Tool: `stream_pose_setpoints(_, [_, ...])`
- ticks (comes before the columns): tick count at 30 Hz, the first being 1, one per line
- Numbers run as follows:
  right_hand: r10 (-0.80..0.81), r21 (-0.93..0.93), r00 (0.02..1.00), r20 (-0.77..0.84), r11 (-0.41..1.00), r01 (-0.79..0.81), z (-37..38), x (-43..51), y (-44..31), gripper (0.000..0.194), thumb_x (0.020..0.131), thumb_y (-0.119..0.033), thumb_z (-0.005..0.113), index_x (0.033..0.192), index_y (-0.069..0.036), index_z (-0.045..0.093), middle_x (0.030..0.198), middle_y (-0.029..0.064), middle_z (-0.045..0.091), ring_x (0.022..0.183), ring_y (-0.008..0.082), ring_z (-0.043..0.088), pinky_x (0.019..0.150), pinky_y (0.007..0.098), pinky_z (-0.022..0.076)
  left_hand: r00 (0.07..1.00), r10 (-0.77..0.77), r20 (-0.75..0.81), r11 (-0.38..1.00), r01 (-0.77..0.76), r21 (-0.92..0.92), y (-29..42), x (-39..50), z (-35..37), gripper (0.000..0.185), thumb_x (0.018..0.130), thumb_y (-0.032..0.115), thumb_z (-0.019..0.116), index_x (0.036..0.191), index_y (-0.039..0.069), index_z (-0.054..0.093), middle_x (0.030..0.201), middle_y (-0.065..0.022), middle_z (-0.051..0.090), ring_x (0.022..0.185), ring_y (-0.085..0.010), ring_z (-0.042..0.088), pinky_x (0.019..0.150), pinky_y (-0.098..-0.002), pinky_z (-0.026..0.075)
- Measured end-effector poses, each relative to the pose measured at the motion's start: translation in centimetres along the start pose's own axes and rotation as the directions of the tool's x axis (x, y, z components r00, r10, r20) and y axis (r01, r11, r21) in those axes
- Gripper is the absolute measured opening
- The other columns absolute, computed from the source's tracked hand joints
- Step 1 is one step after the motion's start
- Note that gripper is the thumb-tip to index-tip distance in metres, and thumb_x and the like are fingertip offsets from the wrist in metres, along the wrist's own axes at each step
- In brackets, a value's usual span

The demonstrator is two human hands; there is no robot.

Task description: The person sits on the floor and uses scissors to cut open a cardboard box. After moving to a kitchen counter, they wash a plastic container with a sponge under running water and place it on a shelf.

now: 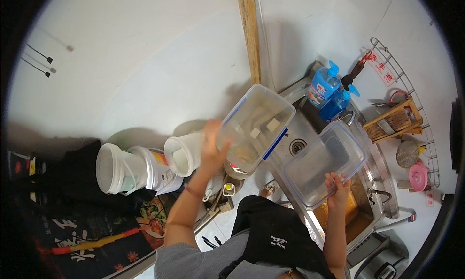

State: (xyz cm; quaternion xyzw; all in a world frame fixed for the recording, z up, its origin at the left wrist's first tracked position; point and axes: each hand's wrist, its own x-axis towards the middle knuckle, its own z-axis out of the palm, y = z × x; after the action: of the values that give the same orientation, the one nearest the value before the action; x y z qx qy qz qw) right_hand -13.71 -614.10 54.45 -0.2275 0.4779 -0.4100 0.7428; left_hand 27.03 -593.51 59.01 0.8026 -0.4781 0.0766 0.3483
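Observation:
My left hand [212, 148], blurred, grips the near left end of a clear plastic food container [250, 108] with a dark blue clip along one side. Two small whitish pieces show in or through its base; I cannot tell which. In my right hand [338, 190] is a clear plastic lid [312, 166] edged with a pale blue seal, my fingers around its near right corner. Both are held up over the stainless steel sink [278, 166], apart from each other. Part of the basin and its drain strainer [298, 147] shows between them.
Two blue pump bottles [323, 86] stand at the sink's back corner. Brownish water fills the right basin [358, 224], below a curved faucet [379, 196]. A wooden slicer [392, 122] hangs on a wire wall rack [421, 101]. Several white buckets [114, 168] stand at left.

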Motion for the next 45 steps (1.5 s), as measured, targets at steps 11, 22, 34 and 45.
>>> stream_pose_setpoints(11, [-0.696,-0.643,0.715,0.071,0.516,0.566,-2.6,-7.0,-5.3,0.019,0.095,-0.005,0.067,0.11,-0.006,0.054,0.099,0.0093,0.07,0.097,0.0182,0.067,0.082,0.0303,0.0519,0.727,-0.318,0.609,0.927,0.373,0.038,-4.5,10.3,8.4,0.046,0.074,0.012,0.072,0.116,0.002,0.057,0.107,-0.0208,0.067,0.095,-0.0396,0.065,0.084,-0.0441,0.052])
stream_pose_setpoints(22, [-0.981,-0.841,0.182,-0.063,0.151,0.519,-6.6,-15.5,-8.1,0.017,0.092,0.001,0.067,0.108,0.004,0.061,0.095,0.0131,0.069,0.085,0.0123,0.059,0.073,0.028,0.0477,0.258,0.874,-0.411,0.334,-0.934,0.124,13.5,17.7,2.0,0.015,0.075,0.003,0.063,0.087,0.009,0.056,0.086,-0.0063,0.06,0.077,-0.0254,0.059,0.06,-0.0381,0.047])
stream_pose_setpoints(34, [-0.959,-0.905,0.062,0.278,-0.239,0.351,-14.3,-25.6,-6.0,0.041,0.069,0.019,0.061,0.104,-0.004,0.06,0.116,0.0146,0.071,0.111,0.0305,0.068,0.113,0.0589,0.0378,-0.036,0.748,-0.663,0.124,-0.974,0.192,22.4,18.7,1.5,0.03,0.088,0.009,0.071,0.107,0.007,0.048,0.1,-0.0097,0.056,0.083,-0.027,0.056,0.072,-0.04,0.051])
stream_pose_setpoints(45, [-0.998,-0.999,0.048,-0.029,0.03,0.027,-23.2,-47.4,12.7,0.032,0.076,0.013,0.067,0.101,-0.006,0.059,0.108,0.0124,0.072,0.1,0.0248,0.07,0.102,0.0509,0.0481,0.889,0.45,-0.084,0.724,-0.419,-0.549,30.5,-6.9,10.6,0.039,0.08,-0.002,0.061,0.117,0.0,0.047,0.105,-0.0205,0.06,0.094,-0.0396,0.062,0.084,-0.0457,0.05])
